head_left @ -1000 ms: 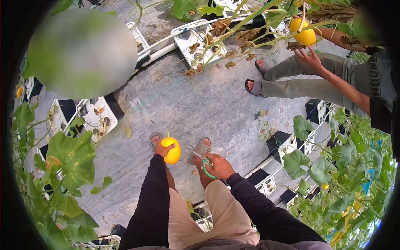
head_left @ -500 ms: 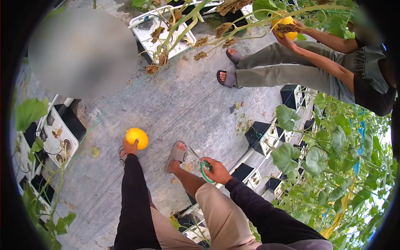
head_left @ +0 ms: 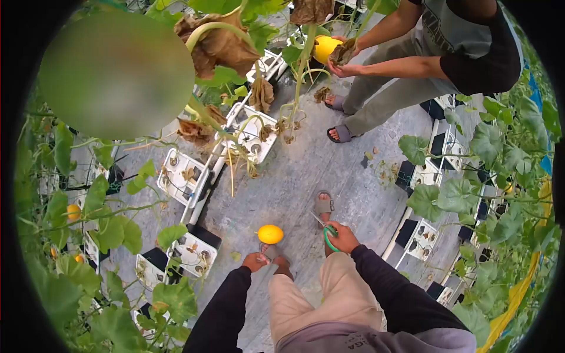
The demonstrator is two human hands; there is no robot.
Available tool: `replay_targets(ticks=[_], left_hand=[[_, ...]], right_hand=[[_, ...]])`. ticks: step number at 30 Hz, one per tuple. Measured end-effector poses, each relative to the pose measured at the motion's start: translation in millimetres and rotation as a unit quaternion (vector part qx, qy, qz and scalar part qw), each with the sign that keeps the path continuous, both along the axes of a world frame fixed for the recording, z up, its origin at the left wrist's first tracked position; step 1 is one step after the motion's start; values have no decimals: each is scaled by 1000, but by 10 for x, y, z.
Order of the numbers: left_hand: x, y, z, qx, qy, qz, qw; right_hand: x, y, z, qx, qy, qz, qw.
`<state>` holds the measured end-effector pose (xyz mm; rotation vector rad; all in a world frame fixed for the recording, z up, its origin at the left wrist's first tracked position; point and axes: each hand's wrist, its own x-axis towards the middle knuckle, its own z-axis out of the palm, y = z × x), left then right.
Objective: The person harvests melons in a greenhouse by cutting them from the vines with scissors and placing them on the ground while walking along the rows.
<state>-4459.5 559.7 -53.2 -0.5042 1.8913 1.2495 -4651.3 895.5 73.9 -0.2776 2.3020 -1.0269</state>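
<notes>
The left hand (head_left: 255, 261) extends near a yellow melon (head_left: 271, 234), its grip unclear; the outstretched right hand (head_left: 345, 238) grasps green-handled scissors (head_left: 326, 233).

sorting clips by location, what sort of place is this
Probably a melon-growing farm or greenhouse, though no roof is visible: leafy vines grow on both sides, white planter boxes line the walkway, and there is a yellow, melon-like fruit.
</notes>
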Motion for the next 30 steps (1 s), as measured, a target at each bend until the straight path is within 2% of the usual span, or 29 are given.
replay_targets(ticks=[1,2,4,5,7,9,10,11,13,15,16,17,19,21,24,26,27,29,30], left_hand=[[5,-139,-27,-34,-11,-18,999],[1,-317,-89,-47,52,-48,996],[-319,-563,35,-130,-60,-116,983],[-344,-716,-215,-116,-74,-128,982],[-651,-729,-317,-119,-66,-108,985],[-1165,-524,-383,-76,-105,-113,985],[-1597,-279,-204,-90,-85,-171,977],[-1901,-80,-282,-90,-15,-225,970],[-2617,444,-146,-55,87,-208,973],[-3272,930,-114,22,172,-117,978],[-3599,1161,-36,121,153,-7,981],[-3933,1404,225,251,81,180,948],[-4468,1696,923,313,73,351,879],[-4799,1826,1353,323,138,318,881],[-4871,1869,1622,344,178,289,875],[-4619,1848,1482,293,181,242,907],[-4384,1851,1244,291,180,248,906],[-3637,1740,592,203,189,187,942],[-3173,1640,383,123,127,125,976]], right_hand=[[-30,21,-85,8,-6,-19,1000],[-30,51,-234,15,-13,-34,999],[34,196,-710,28,-30,-20,999],[-2,262,-823,44,-30,-3,999],[13,371,-924,41,-65,-6,997],[-35,484,-1020,38,-76,-50,995],[-25,564,-1078,38,-100,-83,991],[-29,658,-1112,26,-104,-107,988],[-89,803,-1019,36,-146,-158,976],[-64,1011,-1045,44,-134,-192,971],[-21,1113,-1083,51,-127,-216,967],[31,1210,-1121,74,-129,-239,960],[178,1398,-1233,84,-118,-293,945],[321,1549,-1300,104,-141,-304,936],[425,1606,-1260,149,-164,-311,924],[566,1642,-1340,150,-111,-282,941],[660,1667,-1478,148,-110,-282,942],[838,1708,-1775,75,-96,-301,946],[795,1653,-1674,75,-97,-302,945]])
